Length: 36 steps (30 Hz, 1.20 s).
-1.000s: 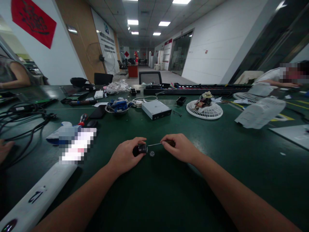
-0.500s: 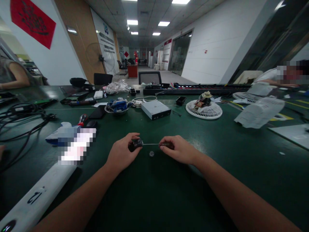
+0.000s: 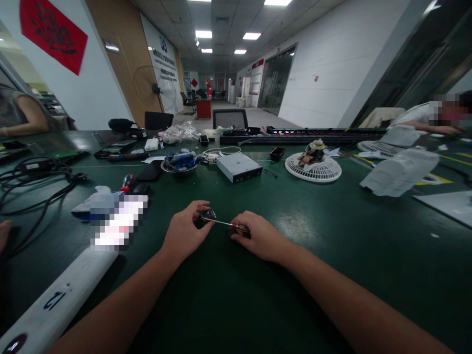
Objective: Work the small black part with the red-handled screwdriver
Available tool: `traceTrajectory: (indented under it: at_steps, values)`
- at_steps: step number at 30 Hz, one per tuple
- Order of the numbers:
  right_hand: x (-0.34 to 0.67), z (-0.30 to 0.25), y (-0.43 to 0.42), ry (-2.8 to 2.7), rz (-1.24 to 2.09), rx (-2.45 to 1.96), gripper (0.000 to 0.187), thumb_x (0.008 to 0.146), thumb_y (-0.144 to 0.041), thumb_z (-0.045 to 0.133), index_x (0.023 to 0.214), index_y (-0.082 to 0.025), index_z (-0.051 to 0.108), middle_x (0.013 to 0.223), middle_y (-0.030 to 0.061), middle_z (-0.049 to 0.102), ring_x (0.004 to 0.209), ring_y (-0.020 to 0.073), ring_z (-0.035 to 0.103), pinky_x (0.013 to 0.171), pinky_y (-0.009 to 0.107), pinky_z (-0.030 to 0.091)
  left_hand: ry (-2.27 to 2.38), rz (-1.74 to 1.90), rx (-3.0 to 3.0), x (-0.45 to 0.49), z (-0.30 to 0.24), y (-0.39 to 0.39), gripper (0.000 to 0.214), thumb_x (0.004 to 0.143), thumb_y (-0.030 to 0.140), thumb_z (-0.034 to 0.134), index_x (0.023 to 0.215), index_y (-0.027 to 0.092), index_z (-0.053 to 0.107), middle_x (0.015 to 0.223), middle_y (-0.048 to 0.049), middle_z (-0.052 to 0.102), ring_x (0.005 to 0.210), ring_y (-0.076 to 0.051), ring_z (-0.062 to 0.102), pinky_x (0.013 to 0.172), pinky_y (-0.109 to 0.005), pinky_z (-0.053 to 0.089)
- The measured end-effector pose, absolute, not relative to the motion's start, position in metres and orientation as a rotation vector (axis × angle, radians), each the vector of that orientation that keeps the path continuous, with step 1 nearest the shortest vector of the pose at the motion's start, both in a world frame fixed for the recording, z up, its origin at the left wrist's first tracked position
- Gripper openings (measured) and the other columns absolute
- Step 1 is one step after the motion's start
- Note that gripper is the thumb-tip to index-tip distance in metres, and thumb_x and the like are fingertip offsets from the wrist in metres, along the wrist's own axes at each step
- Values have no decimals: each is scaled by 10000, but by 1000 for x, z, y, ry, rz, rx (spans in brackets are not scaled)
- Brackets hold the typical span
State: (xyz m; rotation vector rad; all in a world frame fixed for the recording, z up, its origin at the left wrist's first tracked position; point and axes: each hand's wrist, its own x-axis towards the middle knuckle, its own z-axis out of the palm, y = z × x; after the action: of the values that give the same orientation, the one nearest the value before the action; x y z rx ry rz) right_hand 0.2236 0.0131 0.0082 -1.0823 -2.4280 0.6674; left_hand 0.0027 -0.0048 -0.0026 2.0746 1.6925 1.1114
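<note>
Hall (image 3: pixel 332 73), long and white-walled, under rows of ceiling light panels. Green surface (image 3: pixel 295 305) fills the foreground, smooth with a soft sheen, and carries a white plastic fan guard (image 3: pixel 313 171), a silver metal drive enclosure (image 3: pixel 239 167), a steel bowl (image 3: pixel 179 170) of blue parts and a loose coil of black cables (image 3: pixel 33 182). Left hand (image 3: pixel 186 228) and right hand (image 3: pixel 260 237) work close together near the middle of the surface, just above it. Left fingers (image 3: pixel 195 210) curl around a small glossy dark part (image 3: pixel 207 218), clearly grasping it. Right fingers (image 3: pixel 241 222) pinch the dark handle of a small screwdriver (image 3: pixel 239 228). Its thin steel shaft (image 3: pixel 221 222) crosses the gap between the hands and meets the part; the exact contact is hidden. Judged step: driver being brought to bear on the held part. Next move calls for both hands staying steady, with the shaft kept aligned.
</note>
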Motion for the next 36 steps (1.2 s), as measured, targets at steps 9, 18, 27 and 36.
traceTrajectory:
  at_steps: [9, 18, 27, 36]
  values:
    - [220, 5, 13, -2092, 858, -1108, 97, 779, -161, 672, 857, -197, 628, 767, -6, 625, 698, 141, 577, 651, 266, 436, 1393, 1046, 2281, 8, -3, -10, 427, 759, 205, 707, 1167, 218, 581, 1041, -44, 714, 914, -210, 697, 841, -388, 574]
    - [218, 8, 11, -2034, 844, -1065, 82, 755, -151, 667, 770, -186, 594, 694, -36, 532, 643, 118, 516, 621, 246, 415, 1225, 1019, 2400, 13, -4, -15, 440, 757, 185, 715, 1177, 208, 585, 1080, -50, 704, 955, -201, 687, 887, -369, 560]
    - [216, 0, 15, -1784, 1423, -1050, 316, 794, -318, 664, 680, -212, 389, 641, -25, 598, 609, 143, 621, 578, 266, 486, 1251, 1077, 2415, 12, -4, -16, 432, 770, 196, 708, 1183, 219, 586, 1087, -52, 700, 973, -212, 679, 897, -386, 556]
    - [218, 6, 17, -1681, 1470, -1021, 204, 715, -239, 726, 762, -166, 542, 689, 11, 678, 628, 145, 653, 609, 279, 509, 1258, 1130, 2400, 12, -1, -16, 390, 770, 211, 704, 1146, 192, 603, 1048, -70, 709, 933, -213, 687, 855, -383, 570]
